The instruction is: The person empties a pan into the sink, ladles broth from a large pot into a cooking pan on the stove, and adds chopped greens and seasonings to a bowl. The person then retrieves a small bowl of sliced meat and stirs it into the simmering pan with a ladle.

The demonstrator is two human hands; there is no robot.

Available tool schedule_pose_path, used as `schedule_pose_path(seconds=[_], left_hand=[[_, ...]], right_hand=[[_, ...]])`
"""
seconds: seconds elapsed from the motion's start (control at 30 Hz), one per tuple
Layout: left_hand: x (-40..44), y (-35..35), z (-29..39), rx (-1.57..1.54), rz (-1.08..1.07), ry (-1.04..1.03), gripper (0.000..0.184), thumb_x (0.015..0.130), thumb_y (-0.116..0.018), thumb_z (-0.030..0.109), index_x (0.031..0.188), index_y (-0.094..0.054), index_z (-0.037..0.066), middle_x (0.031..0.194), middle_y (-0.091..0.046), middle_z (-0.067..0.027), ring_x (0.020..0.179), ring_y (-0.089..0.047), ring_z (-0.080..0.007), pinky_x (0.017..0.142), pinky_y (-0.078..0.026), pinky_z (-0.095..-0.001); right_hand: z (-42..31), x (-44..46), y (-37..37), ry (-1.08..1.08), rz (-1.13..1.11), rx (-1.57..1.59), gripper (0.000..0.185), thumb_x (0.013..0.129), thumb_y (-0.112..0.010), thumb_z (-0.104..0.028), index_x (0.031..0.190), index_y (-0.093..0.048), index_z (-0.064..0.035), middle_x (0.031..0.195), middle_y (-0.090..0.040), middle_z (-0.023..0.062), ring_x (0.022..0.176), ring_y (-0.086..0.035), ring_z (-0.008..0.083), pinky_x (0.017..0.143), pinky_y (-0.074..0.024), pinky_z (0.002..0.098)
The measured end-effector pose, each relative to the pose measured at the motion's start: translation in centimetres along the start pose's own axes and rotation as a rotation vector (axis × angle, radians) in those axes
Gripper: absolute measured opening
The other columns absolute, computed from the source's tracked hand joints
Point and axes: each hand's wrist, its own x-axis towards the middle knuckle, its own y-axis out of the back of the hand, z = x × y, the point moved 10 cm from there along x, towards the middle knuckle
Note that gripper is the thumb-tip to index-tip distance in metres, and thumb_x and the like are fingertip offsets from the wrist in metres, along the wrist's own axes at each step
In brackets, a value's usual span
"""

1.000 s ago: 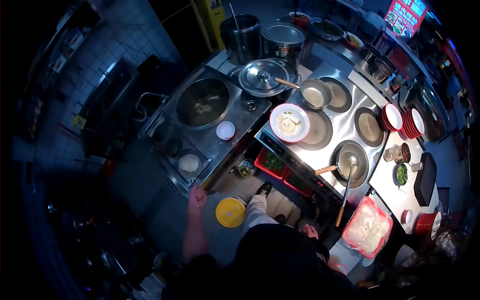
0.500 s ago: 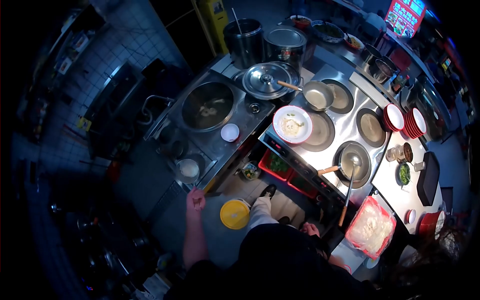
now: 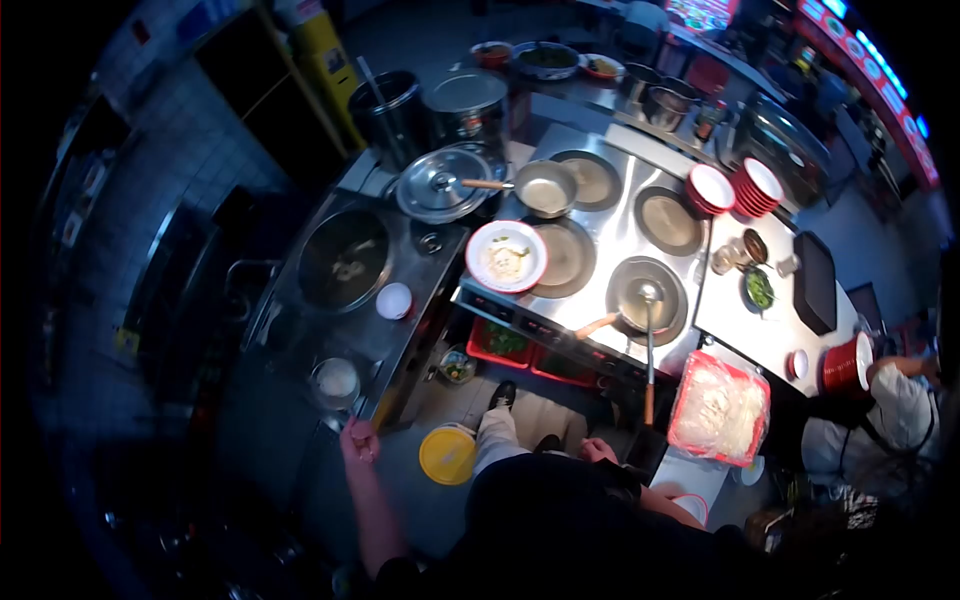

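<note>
My left hand (image 3: 360, 440) is closed at the handle end of a round strainer (image 3: 335, 383) with white contents, at the near left end of the steel cooker. Beside that strainer are a large round vat (image 3: 345, 260) of dark liquid and a small white bowl (image 3: 394, 301). My right hand (image 3: 598, 450) is curled closed in front of my body, below the stove's front edge; what it holds, if anything, is hidden. A red-rimmed bowl (image 3: 506, 257) with pale food sits on the stove's left corner. To its right, a ladle (image 3: 649, 291) rests in a wooden-handled pan (image 3: 635, 310).
A wooden-handled saucepan (image 3: 546, 188) rests among round burners. A plastic-covered red tray (image 3: 718, 410) is at the right, near stacked red bowls (image 3: 758, 187) and greens (image 3: 759, 288). A yellow-lidded bucket (image 3: 447, 455) stands on the floor. A co-worker (image 3: 880, 420) is at the right edge.
The view has swung right, so the counters appear farther left. More of the co-worker shows at the right edge. My left hand remains at the strainer's handle, and my right hand stays curled near my body.
</note>
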Motion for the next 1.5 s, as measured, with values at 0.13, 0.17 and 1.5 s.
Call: schedule_pose_path(seconds=[0.13, 0.17, 1.5], left_hand=[[-2.8, -4.9, -2.5, 0.041, -0.038, -0.022, 0.033, 0.103, -0.050, 0.017, 0.072, -0.043, 0.010, 0.061, -0.044, -0.0001, 0.051, -0.047, -0.0104, 0.046, -0.047, -0.0231], [-3.1, -5.8, -2.8, 0.044, -0.042, -0.020, 0.033, 0.104, -0.050, 0.017, 0.072, -0.043, 0.010, 0.062, -0.044, -0.0004, 0.051, -0.046, -0.0106, 0.047, -0.047, -0.0236], [-25.5, -21.5, -66.4, 0.825, -0.207, 1.573, 0.026, 0.108, -0.041, 0.021, 0.084, -0.046, 0.012, 0.067, -0.042, 0.0044, 0.055, -0.043, -0.0057, 0.047, -0.042, -0.0230]], right_hand=[[-4.7, -3.2, -1.5, 0.028, -0.057, -0.189, 0.037, 0.097, -0.062, -0.038, 0.104, -0.065, -0.0015, 0.088, -0.068, 0.0077, 0.089, -0.063, 0.0173, 0.079, -0.0484, 0.0325], [-4.4, -3.1, -1.9, 0.033, -0.092, -0.215, 0.038, 0.097, -0.062, -0.039, 0.104, -0.066, -0.0018, 0.089, -0.068, 0.0081, 0.089, -0.063, 0.0181, 0.080, -0.0485, 0.0332], [-32.2, -25.3, 9.4, 0.219, -0.372, 0.943, 0.037, 0.106, -0.044, -0.032, 0.106, -0.058, 0.0028, 0.122, -0.065, 0.0234, 0.101, -0.067, 0.0250, 0.091, -0.0547, 0.0360]])
